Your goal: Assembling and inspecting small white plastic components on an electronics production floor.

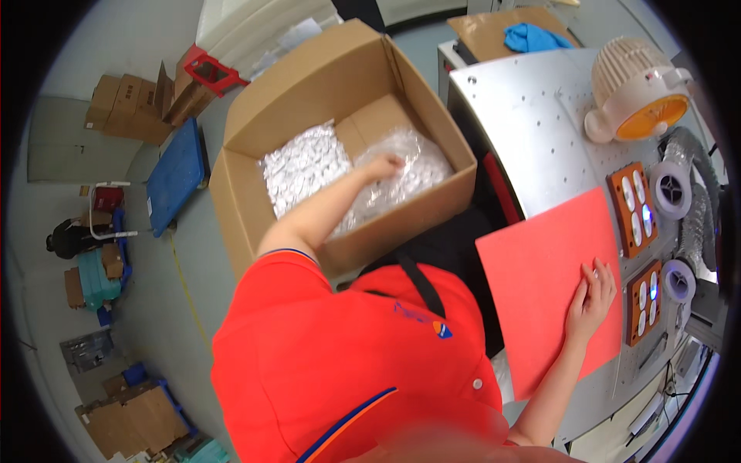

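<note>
My left hand (386, 166) reaches into a large open cardboard box (289, 89) on my left. Its fingers are closed on a clear plastic bag (417, 154) that sits in the box's right part and holds whitish pieces. Beside that bag, in the left part of the box, lies a layer of many small silvery-white pieces (305, 166). On my right, my right hand (593, 299) lies open, fingers slightly bent, on a flat red sheet (540, 278). The sheet rests over the metal worktop's near edge.
The perforated metal worktop (525, 116) carries a fan-like unit (637, 92), two orange fixtures (633, 208) with white oval parts, and ducts (683, 158). A blue cloth (532, 37) lies on cardboard behind. Left on the floor are a blue panel (177, 177) and stacked cartons (127, 104).
</note>
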